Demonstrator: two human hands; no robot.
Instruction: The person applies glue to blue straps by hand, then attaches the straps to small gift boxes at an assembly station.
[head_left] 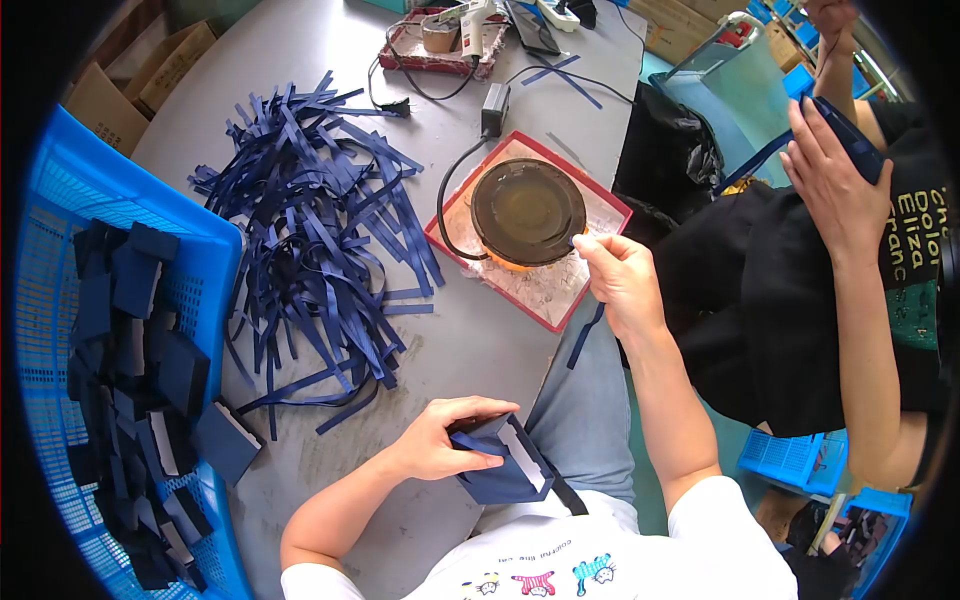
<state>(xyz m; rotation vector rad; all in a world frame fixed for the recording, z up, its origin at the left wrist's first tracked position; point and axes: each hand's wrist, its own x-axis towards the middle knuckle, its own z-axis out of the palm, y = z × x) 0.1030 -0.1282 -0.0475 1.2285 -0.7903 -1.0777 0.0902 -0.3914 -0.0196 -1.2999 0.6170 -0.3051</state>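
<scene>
My left hand (448, 438) is wrapped around a small navy box (510, 472) near my lap; a white inner face shows on it. My right hand (622, 280) pinches a navy ribbon strip (588, 335), whose tail hangs below the fingers. The pinched end is at the right rim of a round dark pot (528, 212) holding a brownish liquid. That pot stands on a red-rimmed tray (548, 322) coated with pale residue. To the left, a large tangled heap of navy ribbons (310, 240) lies on the grey table.
A blue plastic basket (228, 300) at the left is filled with navy boxes (135, 280). Farther back are another red tray (490, 65) with a glue gun (472, 30) and cables. On the right, a co-worker's hand (835, 185) holds a navy piece. A black bag (665, 150) is beside the table.
</scene>
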